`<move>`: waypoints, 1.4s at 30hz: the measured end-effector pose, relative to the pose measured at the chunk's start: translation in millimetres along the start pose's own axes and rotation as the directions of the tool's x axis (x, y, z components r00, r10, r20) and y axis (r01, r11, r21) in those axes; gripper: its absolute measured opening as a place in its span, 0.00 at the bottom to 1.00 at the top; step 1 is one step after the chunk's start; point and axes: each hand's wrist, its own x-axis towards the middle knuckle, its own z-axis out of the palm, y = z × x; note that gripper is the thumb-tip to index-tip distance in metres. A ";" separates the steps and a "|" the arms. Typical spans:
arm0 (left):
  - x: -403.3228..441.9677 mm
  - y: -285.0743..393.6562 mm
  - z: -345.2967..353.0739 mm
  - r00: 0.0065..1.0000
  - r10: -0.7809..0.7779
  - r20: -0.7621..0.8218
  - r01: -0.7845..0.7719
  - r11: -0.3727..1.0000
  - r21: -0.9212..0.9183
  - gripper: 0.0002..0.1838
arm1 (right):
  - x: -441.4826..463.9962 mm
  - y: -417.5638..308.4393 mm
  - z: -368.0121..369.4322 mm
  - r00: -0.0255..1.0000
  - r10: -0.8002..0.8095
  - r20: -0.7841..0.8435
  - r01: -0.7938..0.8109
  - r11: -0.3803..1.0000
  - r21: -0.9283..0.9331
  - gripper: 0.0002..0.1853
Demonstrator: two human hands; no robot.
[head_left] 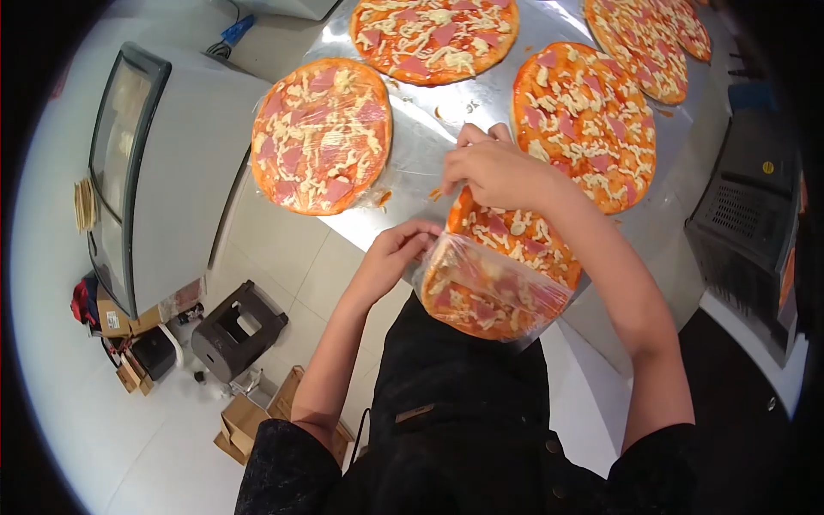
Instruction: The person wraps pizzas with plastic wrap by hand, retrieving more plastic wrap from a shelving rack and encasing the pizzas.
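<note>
Holding partly wrapped pizza [491, 296] with 2 hands [396, 251] [499, 174]

pizza [524, 230] | red sauce, chs/ham bits | part in clr bag [493, 287] | nr tbl [416, 159] edge

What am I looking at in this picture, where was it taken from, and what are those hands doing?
There's no robot here: these are a person's bare hands. The one picture comes from a camera worn on their head, looking down, so their dark clothes show at the bottom.

On the metal table lie several pizzas with pale, squiggly topping and pink pieces. The left pizza is under clear film; the big right pizza looks uncovered.

Clear plastic covers the near part of the nearest pizza. The left hand pinches the plastic at its left edge. The right hand is at that pizza's far edge; its fingertips are partly hidden, so its grip is unclear.
</note>
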 end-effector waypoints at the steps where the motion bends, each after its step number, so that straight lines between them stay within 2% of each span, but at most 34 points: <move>1: -0.1 5.0 1.7 1.000 -0.028 0.001 0.028 0.999 0.044 0.10 | 0.9 3.5 -1.9 0.998 0.011 0.060 -0.011 1.000 0.000 0.11; 2: 2.0 2.8 0.6 1.000 -0.028 -0.015 0.028 0.999 0.032 0.10 | 1.9 6.8 -4.2 0.993 0.022 0.120 -0.022 1.000 -0.003 0.10; 4: 8.3 -2.1 -2.2 0.991 0.008 0.136 -0.007 1.000 -0.006 0.09 | 1.1 3.9 -12.6 0.991 0.017 0.136 -0.020 1.000 0.021 0.09; 6: 14.1 -2.7 -4.6 0.987 -0.005 0.163 0.018 0.997 -0.080 0.06 | -2.1 1.8 -22.4 0.969 -0.001 0.248 -0.017 0.997 0.069 0.07; 8: 17.6 0.1 -6.9 0.966 0.104 0.238 -0.135 0.984 0.116 0.05 | -6.3 2.0 -22.9 0.967 -0.032 0.251 0.017 0.998 0.061 0.06; 9: 19.4 2.8 -6.4 0.967 0.103 0.235 -0.132 0.985 0.109 0.05 | -9.3 -0.9 -25.6 0.968 -0.041 0.246 0.031 0.999 0.044 0.06; 11: 23.2 9.0 -4.3 0.925 0.188 0.329 -0.250 0.955 0.159 0.06 | -15.2 -5.5 -29.2 0.968 -0.049 0.246 0.044 0.999 0.027 0.06; 14: 28.4 11.4 -2.7 0.870 0.260 0.418 -0.333 0.936 0.112 0.06 | -24.3 -8.5 -31.1 0.964 -0.070 0.256 0.060 0.997 0.049 0.07; 20: 30.3 15.6 -0.2 0.835 0.247 0.491 -0.374 0.910 0.178 0.04 | -40.5 -10.4 -29.2 0.971 -0.096 0.219 0.075 0.992 0.105 0.06; 23: 33.0 11.0 5.3 0.821 0.263 0.507 -0.398 0.900 0.176 0.05 | -44.6 -9.1 -27.9 0.975 -0.123 0.185 0.110 0.991 0.081 0.07; 27: 37.4 7.9 10.6 0.823 0.257 0.506 -0.387 0.907 0.169 0.06 | -45.1 -9.0 -30.2 0.960 -0.074 0.272 0.056 0.996 0.076 0.07; 29: 41.4 7.7 14.2 0.853 0.277 0.443 -0.358 0.927 0.111 0.06 | -44.9 -8.9 -31.9 0.946 -0.055 0.319 0.035 0.997 0.066 0.06; 31: 48.1 8.8 16.7 0.852 0.298 0.430 -0.361 0.930 0.071 0.06 | -45.5 -10.7 -33.0 0.955 -0.054 0.291 0.027 0.995 0.098 0.11; 34: 59.1 14.1 19.2 0.856 0.332 0.396 -0.374 0.927 0.032 0.07 | -47.7 -11.5 -32.2 0.963 -0.041 0.266 0.011 0.994 0.112 0.06; 37: 72.5 20.8 18.0 0.844 0.359 0.398 -0.407 0.913 0.041 0.09 | -52.2 -14.7 -34.3 0.973 -0.030 0.228 -0.010 0.985 0.170 0.07; 40: 84.3 27.3 21.0 0.826 0.383 0.414 -0.435 0.900 0.035 0.10 | -55.6 -18.7 -37.1 0.986 -0.022 0.165 -0.003 0.989 0.148 0.08; 42: 89.8 31.1 25.1 0.824 0.393 0.409 -0.439 0.898 0.021 0.10 | -55.5 -19.5 -40.8 0.982 0.001 0.191 -0.029 0.989 0.144 0.10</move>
